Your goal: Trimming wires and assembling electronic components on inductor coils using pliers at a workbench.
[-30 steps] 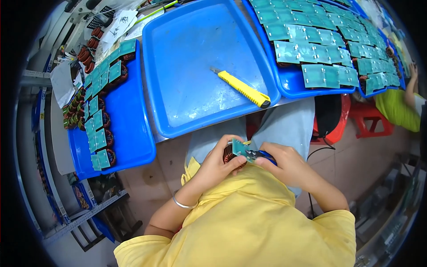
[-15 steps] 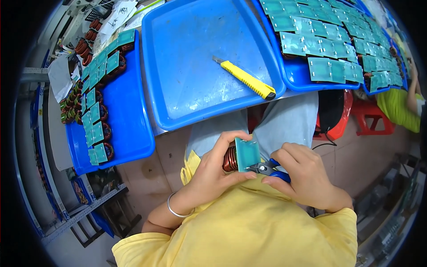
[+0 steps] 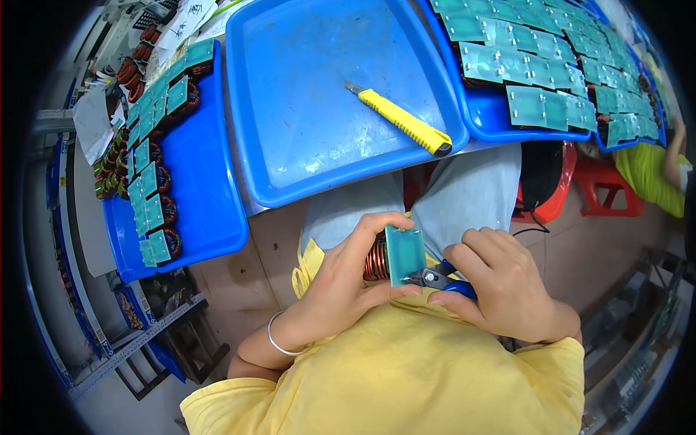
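Observation:
Above my lap, my left hand (image 3: 346,273) grips a copper-wound coil (image 3: 375,262) fixed to a green circuit board (image 3: 406,254). The board stands nearly upright, its bare face turned to the right, with small metal pins near its top and bottom edges. My right hand (image 3: 500,283) is closed around blue-handled flush cutters (image 3: 438,278). Their dark jaws touch the board's lower edge by a pin, close to my left thumb. Whether the jaws are fully closed on the pin is too small to tell.
A blue tray (image 3: 250,145) ahead bears a yellow utility knife (image 3: 406,122). The left blue tray (image 3: 210,225) and right blue tray (image 3: 493,130) hold several coil boards. Papers (image 3: 190,25) lie at the far left. A person in a green top (image 3: 652,177) sits at far right near a red stool (image 3: 612,192).
The view has shifted slightly, so the trays appear a little higher and further left. Both hands keep their grips, and the cutters stay at the board's lower edge.

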A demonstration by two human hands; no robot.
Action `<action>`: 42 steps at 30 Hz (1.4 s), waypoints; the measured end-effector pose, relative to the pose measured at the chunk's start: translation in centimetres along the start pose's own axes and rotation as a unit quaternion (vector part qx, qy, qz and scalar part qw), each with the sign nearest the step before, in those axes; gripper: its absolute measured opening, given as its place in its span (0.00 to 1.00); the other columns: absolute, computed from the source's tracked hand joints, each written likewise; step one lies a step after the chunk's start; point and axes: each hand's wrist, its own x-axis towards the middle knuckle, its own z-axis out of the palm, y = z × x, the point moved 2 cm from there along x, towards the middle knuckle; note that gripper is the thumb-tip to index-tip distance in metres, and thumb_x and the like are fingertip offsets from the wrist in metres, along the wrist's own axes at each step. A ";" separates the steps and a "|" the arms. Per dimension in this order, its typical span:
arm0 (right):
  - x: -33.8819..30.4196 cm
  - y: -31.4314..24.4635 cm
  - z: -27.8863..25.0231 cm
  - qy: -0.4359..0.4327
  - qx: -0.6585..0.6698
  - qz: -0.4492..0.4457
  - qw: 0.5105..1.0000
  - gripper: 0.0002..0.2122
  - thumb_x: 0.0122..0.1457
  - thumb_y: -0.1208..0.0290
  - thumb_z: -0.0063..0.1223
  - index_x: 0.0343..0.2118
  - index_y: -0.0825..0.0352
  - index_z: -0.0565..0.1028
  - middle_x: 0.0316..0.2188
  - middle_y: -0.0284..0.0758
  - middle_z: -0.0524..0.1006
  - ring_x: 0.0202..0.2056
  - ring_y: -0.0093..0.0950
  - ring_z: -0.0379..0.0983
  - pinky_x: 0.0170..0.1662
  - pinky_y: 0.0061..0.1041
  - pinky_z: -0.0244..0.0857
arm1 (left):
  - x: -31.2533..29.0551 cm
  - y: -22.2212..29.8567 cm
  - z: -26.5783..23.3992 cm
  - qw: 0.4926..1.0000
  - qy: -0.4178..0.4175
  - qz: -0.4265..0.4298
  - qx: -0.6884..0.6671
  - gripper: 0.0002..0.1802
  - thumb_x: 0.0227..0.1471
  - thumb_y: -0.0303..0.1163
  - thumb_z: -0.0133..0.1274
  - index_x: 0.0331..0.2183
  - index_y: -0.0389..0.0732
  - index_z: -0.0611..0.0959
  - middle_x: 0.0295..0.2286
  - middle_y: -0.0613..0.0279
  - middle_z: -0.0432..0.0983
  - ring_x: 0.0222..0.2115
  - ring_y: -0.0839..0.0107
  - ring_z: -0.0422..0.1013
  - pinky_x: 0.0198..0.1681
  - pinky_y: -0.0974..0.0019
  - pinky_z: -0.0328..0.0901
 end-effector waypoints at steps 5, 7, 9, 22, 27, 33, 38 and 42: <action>0.5 1.1 1.4 -0.049 0.055 0.032 0.997 0.17 0.47 0.59 0.56 0.29 0.68 0.67 0.22 0.40 0.66 0.25 0.40 0.65 0.28 0.32 0.59 | 0.0 -1.4 0.3 0.997 0.010 -0.072 0.005 0.29 0.40 0.30 0.61 0.44 0.39 0.65 0.34 0.57 0.71 0.31 0.67 0.71 0.35 0.69 0.65; 1.0 2.6 3.1 -0.094 0.109 0.080 0.986 0.15 0.52 0.59 0.51 0.27 0.69 0.67 0.18 0.41 0.67 0.23 0.43 0.66 0.26 0.33 0.60 | 0.2 -3.1 0.6 0.989 0.002 -0.147 -0.031 0.25 0.42 0.29 0.60 0.43 0.39 0.67 0.32 0.61 0.71 0.28 0.74 0.69 0.31 0.74 0.64; 1.9 4.8 5.8 -0.131 0.162 0.100 0.973 0.16 0.55 0.58 0.48 0.25 0.70 0.67 0.16 0.40 0.67 0.21 0.41 0.66 0.25 0.32 0.60 | 0.1 -6.7 1.2 0.956 -0.011 -0.264 -0.127 0.16 0.50 0.30 0.53 0.40 0.36 0.69 0.25 0.65 0.71 0.20 0.82 0.67 0.20 0.79 0.61; 3.1 7.0 8.3 -0.105 0.237 0.152 0.954 0.22 0.57 0.51 0.42 0.23 0.71 0.68 0.16 0.41 0.70 0.22 0.39 0.69 0.25 0.32 0.60 | 0.0 -10.2 1.5 0.925 0.017 -0.284 -0.250 0.17 0.52 0.33 0.51 0.41 0.34 0.69 0.28 0.60 0.72 0.23 0.77 0.70 0.25 0.75 0.66; 2.2 4.1 3.8 -0.004 0.082 0.108 0.991 0.14 0.51 0.62 0.53 0.27 0.69 0.68 0.20 0.40 0.69 0.24 0.40 0.67 0.26 0.31 0.60 | -0.3 -5.1 0.3 0.934 -0.015 -0.184 -0.307 0.27 0.45 0.25 0.57 0.47 0.35 0.66 0.36 0.65 0.69 0.35 0.80 0.66 0.41 0.75 0.63; 1.5 2.4 2.0 0.048 0.005 0.058 0.997 0.15 0.45 0.63 0.59 0.27 0.67 0.67 0.21 0.38 0.67 0.25 0.38 0.66 0.26 0.32 0.59 | -0.4 -2.5 -0.1 0.961 -0.019 -0.115 -0.251 0.29 0.41 0.24 0.60 0.47 0.37 0.68 0.37 0.66 0.68 0.37 0.81 0.65 0.42 0.75 0.62; 1.1 1.9 1.5 0.045 -0.015 0.054 0.997 0.16 0.43 0.62 0.60 0.27 0.67 0.68 0.22 0.37 0.67 0.25 0.37 0.66 0.26 0.31 0.59 | -0.9 -1.8 -0.3 0.968 -0.023 -0.137 -0.208 0.32 0.38 0.27 0.62 0.47 0.36 0.68 0.39 0.63 0.69 0.39 0.79 0.65 0.43 0.74 0.61; 1.1 1.7 1.2 0.041 -0.027 0.050 0.998 0.17 0.43 0.61 0.60 0.28 0.68 0.68 0.22 0.37 0.67 0.25 0.37 0.66 0.27 0.31 0.59 | -0.9 -1.5 -0.5 0.985 -0.017 -0.093 -0.142 0.35 0.34 0.28 0.64 0.46 0.33 0.69 0.42 0.61 0.68 0.42 0.76 0.65 0.46 0.73 0.59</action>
